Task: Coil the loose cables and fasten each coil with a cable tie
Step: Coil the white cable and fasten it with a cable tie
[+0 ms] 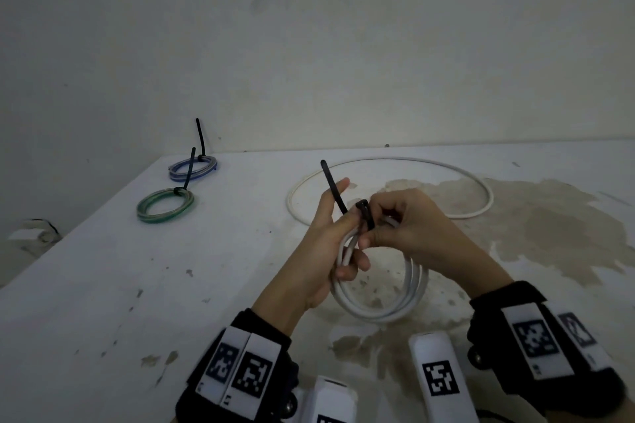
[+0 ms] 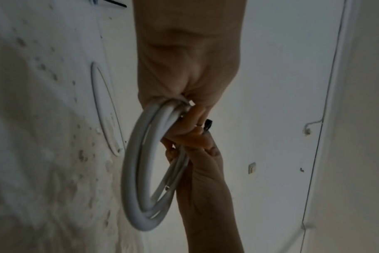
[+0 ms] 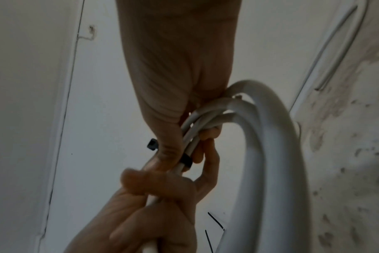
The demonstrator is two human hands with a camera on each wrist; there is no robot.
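Above the table I hold a white cable coil upright between both hands. My left hand grips its top left, lower fingers curled round the strands and index finger straight. A black cable tie wraps the strands there, its tail sticking up past the left index finger. My right hand pinches the tie and strands from the right. In the right wrist view the thumb presses on the tie's band and the coil hangs to the right. The left wrist view shows the coil and the tie head.
A loose white cable lies in a wide loop at the back of the stained white table. At the back left lie a blue coil and a green coil, each bound by a black tie. A wall stands behind.
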